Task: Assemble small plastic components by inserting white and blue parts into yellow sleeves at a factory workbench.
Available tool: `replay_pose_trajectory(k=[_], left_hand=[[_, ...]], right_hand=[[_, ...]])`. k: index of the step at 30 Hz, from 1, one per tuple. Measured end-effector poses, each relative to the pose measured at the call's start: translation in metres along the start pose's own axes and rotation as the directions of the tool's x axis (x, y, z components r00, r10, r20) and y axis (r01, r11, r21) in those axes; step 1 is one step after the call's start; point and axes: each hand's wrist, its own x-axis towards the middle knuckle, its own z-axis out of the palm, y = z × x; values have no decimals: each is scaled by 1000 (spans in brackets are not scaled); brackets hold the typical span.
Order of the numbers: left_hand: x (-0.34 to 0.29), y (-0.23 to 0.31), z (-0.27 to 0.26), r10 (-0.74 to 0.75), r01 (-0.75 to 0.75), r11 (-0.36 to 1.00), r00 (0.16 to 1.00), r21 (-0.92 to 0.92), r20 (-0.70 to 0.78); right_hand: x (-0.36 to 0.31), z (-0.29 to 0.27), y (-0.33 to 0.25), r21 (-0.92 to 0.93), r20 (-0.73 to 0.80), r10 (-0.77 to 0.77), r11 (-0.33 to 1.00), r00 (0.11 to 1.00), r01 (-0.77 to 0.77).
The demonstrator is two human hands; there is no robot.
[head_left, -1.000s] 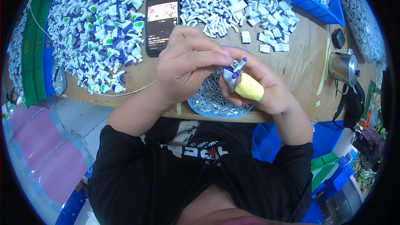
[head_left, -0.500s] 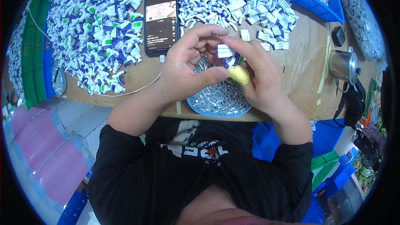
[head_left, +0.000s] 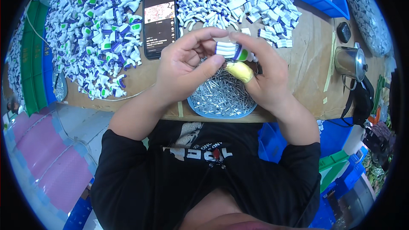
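Note:
Between both hands is a small plastic toy figure part (head_left: 226,50), white with ribbed sides, purple trim and a green patch. My left hand (head_left: 181,66) curls round its left side, the thumb tip against its lower edge. My right hand (head_left: 270,70) pinches it from the right between bent fingers and a thumb wrapped in a yellow cover (head_left: 240,72). Fingers hide part of the piece. Directly below the hands, a blue tub (head_left: 194,108) holds many short metal pins (head_left: 223,96).
A large heap of white, purple and green toy bodies (head_left: 98,38) covers the table's left. Beyond the hands lie curved white pieces (head_left: 204,0) and ribbed white pieces (head_left: 272,8). A phone (head_left: 159,23) lies between heaps. At right are a metal cup (head_left: 350,64) and a blue bin (head_left: 328,6).
The toy part has turned in my fingers, so more of its ribbed side and the green patch show. Both hands have shifted slightly left.

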Motion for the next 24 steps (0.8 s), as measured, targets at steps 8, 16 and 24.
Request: replay_pose_trajectory(k=[8,16,24], left_hand=[[2,-2,2,23,-19,966,1000,258,-12],[4,-1,3,258,-260,717,961,647,100],[4,-2,0,268,-270,613,955,743,126]], right_hand=[[-1,3,8,-126,-179,-310,949,934,291],[-2,10,-3,-176,-159,-447,890,880,421],[-6,16,-2,-155,-159,-368,926,916,345]])
